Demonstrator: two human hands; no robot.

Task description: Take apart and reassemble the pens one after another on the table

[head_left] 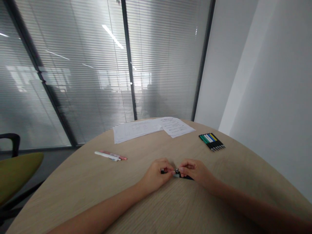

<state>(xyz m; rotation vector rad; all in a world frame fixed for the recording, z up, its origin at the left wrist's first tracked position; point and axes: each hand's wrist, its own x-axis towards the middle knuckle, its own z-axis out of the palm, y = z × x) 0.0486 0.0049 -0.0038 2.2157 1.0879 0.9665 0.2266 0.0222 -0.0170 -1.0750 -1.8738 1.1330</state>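
Close together above the middle of the table (136, 208), my left hand (156, 172) and my right hand (195, 170) both have fingers pinched. A short black pen-like piece (162, 171) pokes out of my left fist between thumb and fingers. Between the two sets of fingertips there is a small dark, shiny part (177, 170), too small to name. My right fingertips meet it, and what they grip is mostly hidden. Just under my right hand a narrow black strip (187, 177) lies on the tabletop, partly covered by my fingers.
Several pens (211, 142) with green, white, blue and yellow barrels lie side by side at right. White and pink pens (109, 156) lie at left. Printed papers (138, 130) spread along the far edge. A green chair (20, 172) stands left, a wall (273, 107) right.
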